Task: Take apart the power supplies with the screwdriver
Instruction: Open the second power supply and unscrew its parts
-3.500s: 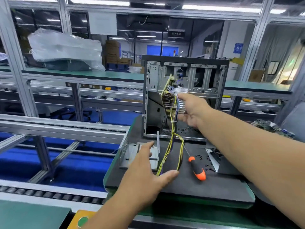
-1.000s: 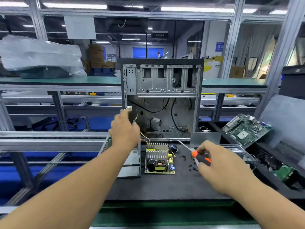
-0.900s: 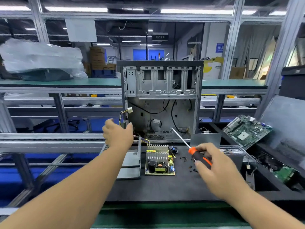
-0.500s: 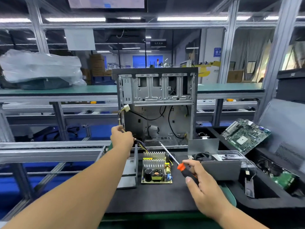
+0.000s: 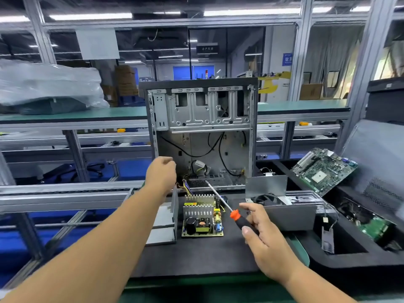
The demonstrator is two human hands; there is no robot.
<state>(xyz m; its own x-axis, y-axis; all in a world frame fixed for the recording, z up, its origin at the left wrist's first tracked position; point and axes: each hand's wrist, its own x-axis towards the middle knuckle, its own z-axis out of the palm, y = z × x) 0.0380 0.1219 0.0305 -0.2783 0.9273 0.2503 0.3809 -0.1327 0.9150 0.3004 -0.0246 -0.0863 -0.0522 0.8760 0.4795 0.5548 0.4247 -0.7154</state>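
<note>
Meanwhile right hand (image 5: pixel 265 239) pinches the screwdriver (image 5: pixel 237 217) handle; left hand (image 5: pixel 161 173), curled, grips wires (image 5: pixel 187 186).

right hand (image 5: pixel 265 239) gripping screwdriver (image 5: pixel 237 217), circuit board (image 5: pixel 202 217)

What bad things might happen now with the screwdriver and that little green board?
The screwdriver slants over the bare circuit board, so its tip might scratch parts. The right hand holds it with some fingers spread, so it may slip. The left hand seems to hold the board's wires; a tug might drag the board across the mat.
</note>
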